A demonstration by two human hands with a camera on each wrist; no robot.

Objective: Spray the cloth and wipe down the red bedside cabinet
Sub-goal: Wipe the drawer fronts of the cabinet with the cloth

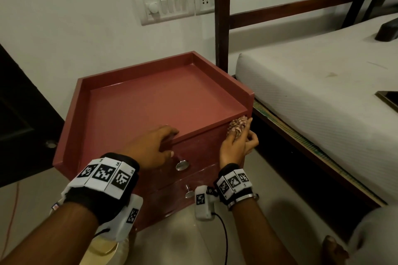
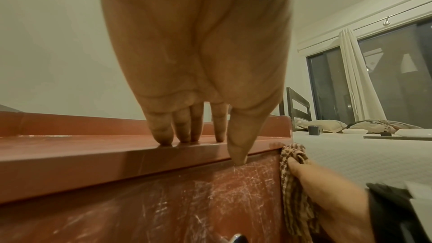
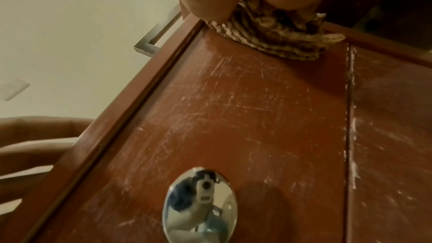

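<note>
You are in the wiping step now: your right hand point(image 1: 234, 144) grasps the bunched checked cloth point(image 1: 237, 125) and presses it against the top right corner of the upper drawer front point(image 3: 245, 108) of the red bedside cabinet point(image 1: 150, 101). The cabinet stands between the wall and the bed point(image 1: 312, 84). Your left hand point(image 1: 150, 146) is released, with fingers point(image 2: 163, 130) almost straight; their tips rest on the front edge of the cabinet top and the thumb touches the face just under the lip, so I judge it steadies the cabinet.

The drawer front shows many pale streaks and scratches, and a whitish line runs along the seam to the lower drawer. For the next move you need, I think, firm strokes across this face, going around the round metal knob point(image 3: 201, 204) and into the seam.

No spray bottle is in view. I cannot tell from the pictures if the cloth is damp.

For writing: I find no brand or readable word. Only the black and white square markers on both wrist bands point(image 1: 107, 175) show, with small characters too tiny to read
</note>
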